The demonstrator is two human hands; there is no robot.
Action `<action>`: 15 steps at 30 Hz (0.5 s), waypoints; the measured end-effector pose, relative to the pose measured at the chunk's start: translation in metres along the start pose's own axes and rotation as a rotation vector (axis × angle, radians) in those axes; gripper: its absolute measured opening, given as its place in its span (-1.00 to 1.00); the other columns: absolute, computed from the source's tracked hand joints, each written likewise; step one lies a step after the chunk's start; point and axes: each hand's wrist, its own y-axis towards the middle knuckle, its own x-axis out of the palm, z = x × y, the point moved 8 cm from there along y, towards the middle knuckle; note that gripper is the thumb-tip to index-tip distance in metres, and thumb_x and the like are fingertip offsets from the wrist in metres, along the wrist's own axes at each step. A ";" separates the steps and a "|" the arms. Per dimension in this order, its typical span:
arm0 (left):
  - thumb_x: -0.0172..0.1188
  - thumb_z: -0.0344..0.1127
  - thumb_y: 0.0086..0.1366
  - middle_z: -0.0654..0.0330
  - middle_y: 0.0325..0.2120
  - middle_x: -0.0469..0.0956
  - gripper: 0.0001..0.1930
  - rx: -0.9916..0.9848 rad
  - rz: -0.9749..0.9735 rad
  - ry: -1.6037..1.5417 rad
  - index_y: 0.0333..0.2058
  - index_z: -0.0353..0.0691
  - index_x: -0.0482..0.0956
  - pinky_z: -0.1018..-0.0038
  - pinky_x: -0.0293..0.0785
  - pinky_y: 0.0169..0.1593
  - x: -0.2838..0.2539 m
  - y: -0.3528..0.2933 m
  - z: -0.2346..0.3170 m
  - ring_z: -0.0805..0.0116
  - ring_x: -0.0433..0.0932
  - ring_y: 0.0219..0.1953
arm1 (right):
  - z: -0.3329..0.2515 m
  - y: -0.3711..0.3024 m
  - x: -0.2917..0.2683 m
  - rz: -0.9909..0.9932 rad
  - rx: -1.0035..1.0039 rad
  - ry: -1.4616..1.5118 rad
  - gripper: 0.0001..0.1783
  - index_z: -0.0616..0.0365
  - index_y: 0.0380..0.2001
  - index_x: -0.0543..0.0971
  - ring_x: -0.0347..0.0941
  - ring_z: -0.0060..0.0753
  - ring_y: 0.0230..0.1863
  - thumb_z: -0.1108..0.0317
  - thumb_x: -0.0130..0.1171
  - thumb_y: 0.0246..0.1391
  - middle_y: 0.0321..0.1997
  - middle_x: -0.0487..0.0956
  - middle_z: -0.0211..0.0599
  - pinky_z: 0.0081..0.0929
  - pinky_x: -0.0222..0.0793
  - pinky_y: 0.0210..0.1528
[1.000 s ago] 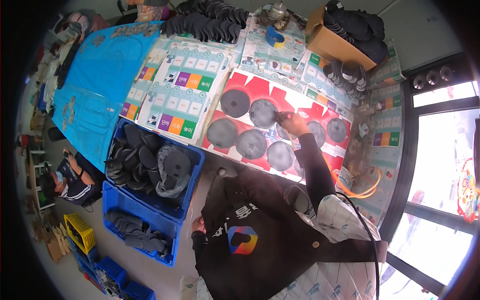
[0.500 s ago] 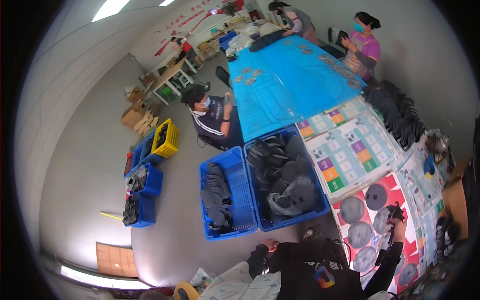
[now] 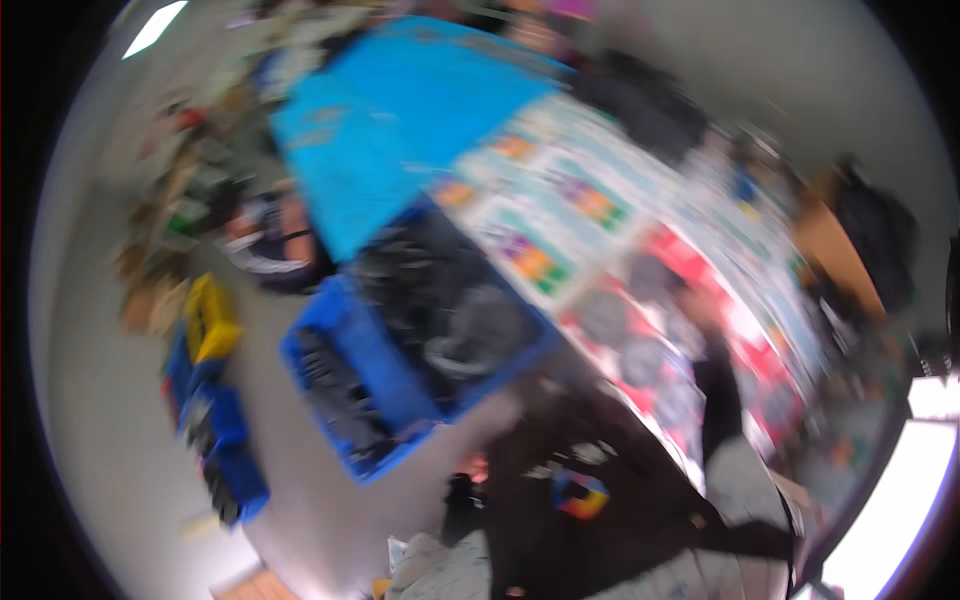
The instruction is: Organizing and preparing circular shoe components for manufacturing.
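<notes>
The whole view is smeared by motion. My right hand [image 3: 700, 308] is over the red-and-white printed sheet [image 3: 668, 245], among several round grey discs [image 3: 638, 362]. Its fingers are too blurred to read, and I cannot make out whether it holds anything. My left hand [image 3: 476, 467] hangs low beside my dark apron [image 3: 590, 440], away from the discs; its fingers are smeared too. Left of the sheet stands a large blue crate [image 3: 500, 385] heaped with dark round pieces [image 3: 420, 285] and some clear plastic. A second blue crate [image 3: 375, 345] beside it holds a row of dark pieces.
Beyond the printed sheets [image 3: 520, 225] lies a blue table cover [image 3: 430, 90]. A seated co-worker [image 3: 275, 240] is at its left side. More crates, one yellow [image 3: 212, 318], stand on the floor at left. A cardboard box [image 3: 845, 250] is at right.
My view has swung right, so the crates and table sit further left in it. My right hand, earlier around a black tool over the discs, is now blurred.
</notes>
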 end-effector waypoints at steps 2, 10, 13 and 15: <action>0.13 -0.20 0.36 0.41 -0.47 0.50 -0.78 -0.043 0.122 0.185 -0.08 -0.07 0.58 0.49 0.15 -0.60 -0.010 0.002 -0.004 0.55 0.29 -0.60 | 0.031 -0.007 -0.008 0.255 0.377 0.635 -0.61 0.11 -0.21 0.65 0.60 0.17 -0.20 0.04 0.11 0.10 -0.23 0.66 0.04 0.00 0.49 -0.16; 0.17 -0.16 0.38 0.40 -0.52 0.52 -0.80 0.281 0.270 0.151 -0.25 -0.15 0.61 0.57 0.20 -0.56 -0.007 -0.009 0.024 0.57 0.32 -0.59 | 0.011 -0.028 -0.075 0.280 0.477 0.907 -0.60 0.19 -0.22 0.67 0.55 0.27 -0.08 0.22 0.10 -0.10 -0.23 0.61 0.26 -0.01 0.43 0.02; 0.16 -0.18 0.37 0.35 -0.49 0.55 -0.82 0.293 0.229 0.152 -0.27 -0.16 0.58 0.57 0.32 -0.51 -0.012 -0.003 0.030 0.52 0.41 -0.55 | -0.001 -0.024 -0.070 0.102 0.375 1.014 -0.60 0.21 -0.21 0.65 0.55 0.27 -0.09 0.23 0.09 -0.10 -0.24 0.60 0.27 0.01 0.43 0.00; 0.15 -0.20 0.36 0.30 -0.46 0.58 -0.83 0.155 0.245 0.184 -0.26 -0.17 0.56 0.57 0.37 -0.48 -0.017 0.000 0.024 0.48 0.45 -0.52 | -0.004 -0.020 -0.063 0.016 0.330 0.944 -0.60 0.19 -0.19 0.65 0.54 0.28 -0.09 0.24 0.08 -0.09 -0.25 0.60 0.28 0.01 0.44 -0.01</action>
